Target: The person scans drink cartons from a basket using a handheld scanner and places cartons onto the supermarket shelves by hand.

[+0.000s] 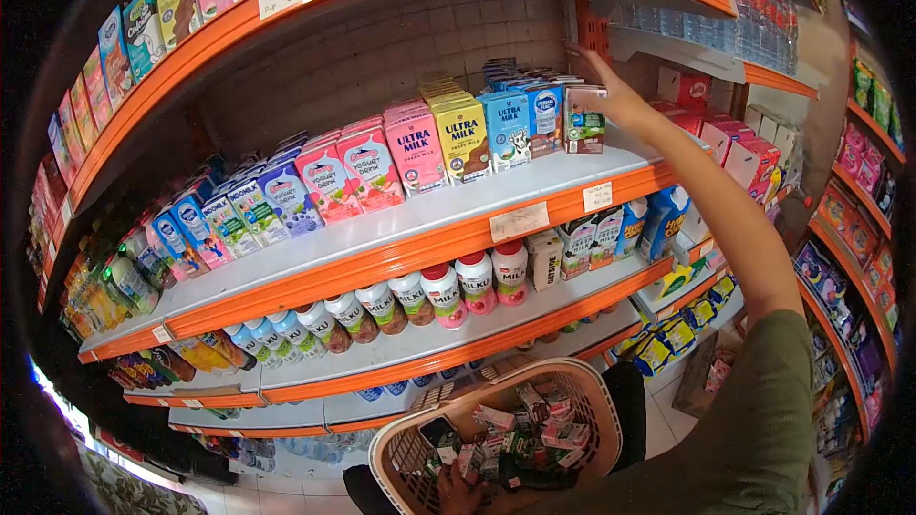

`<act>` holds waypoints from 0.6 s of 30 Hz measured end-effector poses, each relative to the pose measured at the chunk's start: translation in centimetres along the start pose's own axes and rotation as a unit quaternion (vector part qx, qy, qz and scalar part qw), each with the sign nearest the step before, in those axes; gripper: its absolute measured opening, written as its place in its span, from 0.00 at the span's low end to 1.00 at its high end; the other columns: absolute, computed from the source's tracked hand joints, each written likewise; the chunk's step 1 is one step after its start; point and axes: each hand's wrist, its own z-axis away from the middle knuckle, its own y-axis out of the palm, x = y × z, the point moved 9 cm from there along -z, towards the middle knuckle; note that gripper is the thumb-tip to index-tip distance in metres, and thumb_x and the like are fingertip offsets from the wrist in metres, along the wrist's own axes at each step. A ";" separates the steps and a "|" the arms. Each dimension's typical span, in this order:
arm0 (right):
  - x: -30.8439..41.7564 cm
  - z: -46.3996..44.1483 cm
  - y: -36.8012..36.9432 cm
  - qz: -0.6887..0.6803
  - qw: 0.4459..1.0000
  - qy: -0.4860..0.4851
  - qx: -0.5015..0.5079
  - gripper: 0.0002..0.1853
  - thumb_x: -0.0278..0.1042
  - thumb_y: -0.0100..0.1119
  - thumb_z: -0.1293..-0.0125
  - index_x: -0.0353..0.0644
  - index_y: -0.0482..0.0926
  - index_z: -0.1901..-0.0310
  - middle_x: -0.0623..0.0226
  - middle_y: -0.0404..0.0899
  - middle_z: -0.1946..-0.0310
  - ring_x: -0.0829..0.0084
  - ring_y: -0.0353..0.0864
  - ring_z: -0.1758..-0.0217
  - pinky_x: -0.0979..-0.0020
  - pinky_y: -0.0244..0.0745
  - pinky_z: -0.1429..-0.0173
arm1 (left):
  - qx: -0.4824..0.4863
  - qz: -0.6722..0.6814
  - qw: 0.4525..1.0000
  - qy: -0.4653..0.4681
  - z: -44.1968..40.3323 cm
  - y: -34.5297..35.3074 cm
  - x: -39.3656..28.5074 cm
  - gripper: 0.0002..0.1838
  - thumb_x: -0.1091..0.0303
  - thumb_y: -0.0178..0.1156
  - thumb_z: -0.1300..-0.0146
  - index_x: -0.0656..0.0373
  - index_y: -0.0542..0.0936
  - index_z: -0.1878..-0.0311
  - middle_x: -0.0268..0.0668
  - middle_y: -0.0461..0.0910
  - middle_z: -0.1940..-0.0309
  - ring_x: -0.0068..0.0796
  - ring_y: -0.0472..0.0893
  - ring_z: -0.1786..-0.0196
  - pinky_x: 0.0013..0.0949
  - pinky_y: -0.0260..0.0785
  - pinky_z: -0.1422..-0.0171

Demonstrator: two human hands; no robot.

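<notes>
My right hand (618, 95) reaches to the right end of the middle shelf, at the top of a small brown-and-white drink carton (584, 124). One digit stretches up and back; the other fingers are partly hidden behind the carton. A blue-and-brown milk carton (545, 119) stands just left of it. Low in front of me is a beige plastic basket (396, 439) with several small drink cartons (565, 434) lying loose in it. My left hand (460, 493) is inside the basket, fingers apart against the cartons, close to a dark phone-like rectangle (440, 439).
Rows of yogurt drink cartons (370, 170) and milk cartons fill the shelf with an orange edge (420, 253). Below stand several milk bottles (442, 296). Water bottles (754, 0) are at upper right, and more stocked shelves (849, 229) line the right side.
</notes>
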 end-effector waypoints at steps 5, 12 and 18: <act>0.7 -0.3 0.7 0.151 0.967 -0.072 0.192 0.46 0.40 0.70 0.53 0.49 0.56 0.32 0.55 0.60 0.35 0.63 0.61 0.33 0.67 0.54 0.31 | -0.070 -0.091 0.988 0.104 0.7 -1.3 -2.5 0.40 0.57 0.61 0.42 0.57 0.53 0.31 0.50 0.51 0.34 0.58 0.57 0.38 0.57 0.59 0.44; -0.1 -1.6 1.2 0.217 0.954 -0.125 0.168 0.44 0.38 0.69 0.53 0.49 0.58 0.33 0.55 0.66 0.39 0.63 0.66 0.37 0.67 0.59 0.34 | -0.136 -0.199 0.953 0.182 0.5 0.1 -1.3 0.40 0.54 0.60 0.43 0.57 0.54 0.31 0.51 0.55 0.35 0.59 0.57 0.38 0.57 0.59 0.43; -4.4 -5.3 0.1 0.104 0.977 -0.019 0.187 0.39 0.61 0.49 0.38 0.49 0.52 0.31 0.53 0.55 0.33 0.58 0.56 0.30 0.64 0.52 0.30 | -0.081 -0.061 0.991 0.082 0.5 -0.8 -1.6 0.39 0.53 0.60 0.42 0.55 0.56 0.32 0.50 0.56 0.35 0.58 0.57 0.38 0.56 0.59 0.43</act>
